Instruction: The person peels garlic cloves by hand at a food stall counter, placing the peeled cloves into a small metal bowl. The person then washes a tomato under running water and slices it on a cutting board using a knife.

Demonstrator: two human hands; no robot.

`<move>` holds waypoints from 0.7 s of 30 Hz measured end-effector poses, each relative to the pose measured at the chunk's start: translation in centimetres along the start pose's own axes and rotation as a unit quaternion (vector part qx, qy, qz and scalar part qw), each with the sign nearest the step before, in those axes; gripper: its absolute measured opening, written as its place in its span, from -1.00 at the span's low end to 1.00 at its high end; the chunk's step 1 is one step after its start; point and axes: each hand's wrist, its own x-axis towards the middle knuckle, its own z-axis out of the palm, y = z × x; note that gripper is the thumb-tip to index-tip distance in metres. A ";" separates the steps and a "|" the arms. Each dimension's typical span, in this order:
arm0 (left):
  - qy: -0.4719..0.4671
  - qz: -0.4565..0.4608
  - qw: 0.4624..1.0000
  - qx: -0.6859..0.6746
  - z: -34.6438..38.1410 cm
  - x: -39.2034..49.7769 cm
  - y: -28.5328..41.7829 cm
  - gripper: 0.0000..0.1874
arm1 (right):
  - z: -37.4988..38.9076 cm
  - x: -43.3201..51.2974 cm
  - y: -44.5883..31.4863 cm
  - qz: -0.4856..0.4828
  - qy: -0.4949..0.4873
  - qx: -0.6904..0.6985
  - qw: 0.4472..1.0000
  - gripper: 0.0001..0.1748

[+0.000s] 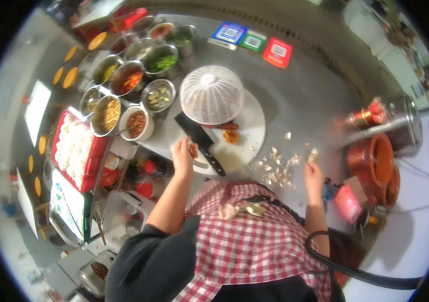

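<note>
My left hand (pixel 183 155) is over the near left edge of the round white cutting board (pixel 254 113), its fingers closed on a small pinkish piece, perhaps garlic. A black-handled cleaver (pixel 199 136) lies on the board just right of that hand. Out to the right, my right hand (pixel 314 175) pinches a pale garlic clove (pixel 313 155) above the steel counter. Papery garlic skins (pixel 278 171) are scattered between the board and my right hand. A white mesh dome (pixel 212 94), a red-handled tool (pixel 229 126) and an orange-brown lump (pixel 231 136) are on the board.
Steel bowls of toppings (pixel 125 77) and a white tub of peanuts (pixel 137 124) stand at left, beside a red tray of white rounded items (pixel 74 147). Printed code cards (pixel 253 40) lie at the far side. Brown pots (pixel 369 166) and a steel canister (pixel 407 124) stand at right.
</note>
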 end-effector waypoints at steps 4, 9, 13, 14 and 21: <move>-0.162 -0.063 0.984 0.032 3.7 -5.7 -1.7 -0.60 | -1.0 3.2 4.6 -0.006 0.097 -0.179 0.979 -0.74; -0.271 -0.029 0.955 0.113 8.0 -7.5 -1.0 -0.52 | 0.9 6.2 4.2 -0.037 0.142 -0.237 0.960 -0.64; -0.287 -0.035 0.953 0.091 11.2 -8.1 -0.8 -0.53 | 2.2 8.4 4.4 0.038 0.029 -0.317 0.947 -0.55; -0.297 -0.024 0.951 0.083 11.9 -8.4 -1.0 -0.57 | 2.3 8.4 4.8 0.035 0.022 -0.306 0.951 -0.57; -0.393 -0.023 0.896 0.206 13.9 -10.3 -3.3 -0.86 | 0.5 4.2 2.2 0.162 -0.043 0.429 0.888 -0.75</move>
